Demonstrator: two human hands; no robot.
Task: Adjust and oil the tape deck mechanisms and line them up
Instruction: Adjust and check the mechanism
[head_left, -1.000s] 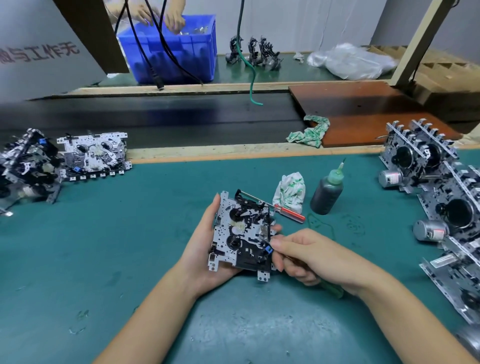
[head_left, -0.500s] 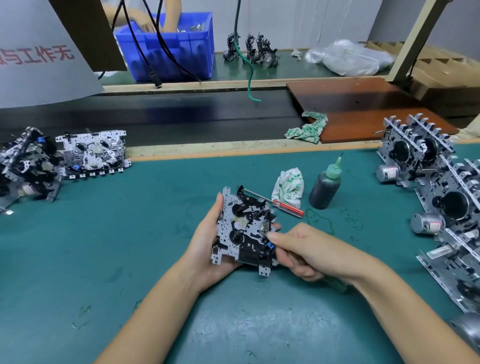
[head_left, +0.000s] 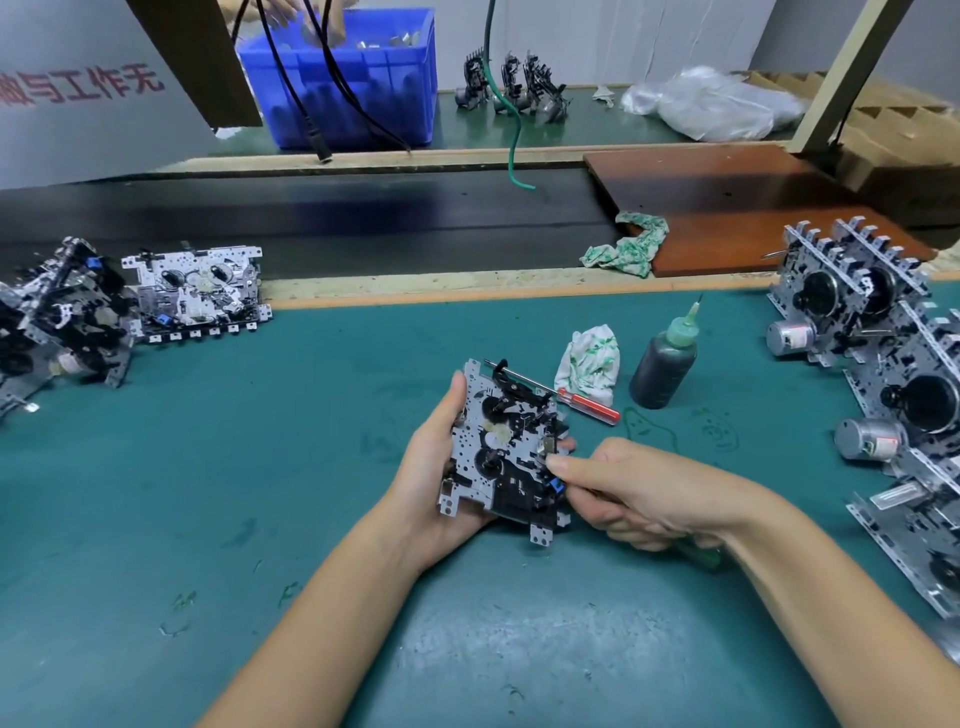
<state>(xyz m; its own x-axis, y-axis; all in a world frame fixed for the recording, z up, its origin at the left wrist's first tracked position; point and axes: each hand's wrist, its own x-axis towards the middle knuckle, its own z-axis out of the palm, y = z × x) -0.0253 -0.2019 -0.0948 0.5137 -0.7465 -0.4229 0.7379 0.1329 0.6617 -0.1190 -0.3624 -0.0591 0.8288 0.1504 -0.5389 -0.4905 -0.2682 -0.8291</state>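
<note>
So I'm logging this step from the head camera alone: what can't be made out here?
- Tool tip: the right hand covers it where it meets the tape deck mechanism; only a green handle end shows.
- Mechanism's underside: hidden by the left hand.
- Oil bottle level: dark plastic, unreadable.
- Mechanisms at right: cut off by the frame edge.
- Blue bin contents: too small.

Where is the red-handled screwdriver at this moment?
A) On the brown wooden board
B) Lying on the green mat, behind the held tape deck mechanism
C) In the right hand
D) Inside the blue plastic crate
B: the red-handled screwdriver lies on the green mat, its shaft passing behind the metal tape deck mechanism in the left hand; the right hand grips a green-handled tool instead.
</note>
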